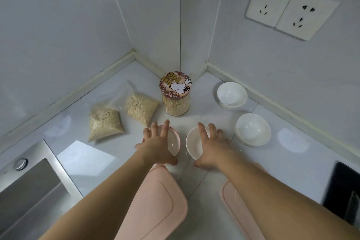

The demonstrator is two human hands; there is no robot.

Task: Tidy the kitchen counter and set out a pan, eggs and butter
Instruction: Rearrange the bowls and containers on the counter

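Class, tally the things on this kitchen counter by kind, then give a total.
Bowls: 4
Bags of grain: 2
Jars: 1
Pink boards: 2
Total: 9

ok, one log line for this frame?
left hand: on red-rimmed bowl | right hand: on white bowl | pan, eggs, butter: not visible

On the tabletop point(214, 191): 4 bowls, 3 plain white point(231, 93) point(253, 129) point(196, 145) + 1 w/ a red rim point(173, 140). 2 clear bags of grain point(104, 121) point(141, 106), 1 jar point(176, 93), 2 pink boards point(155, 200) point(239, 212). 2 wall sockets point(269, 3) point(306, 14), 1 sink point(25, 187). 2 hands point(157, 144) point(214, 146).
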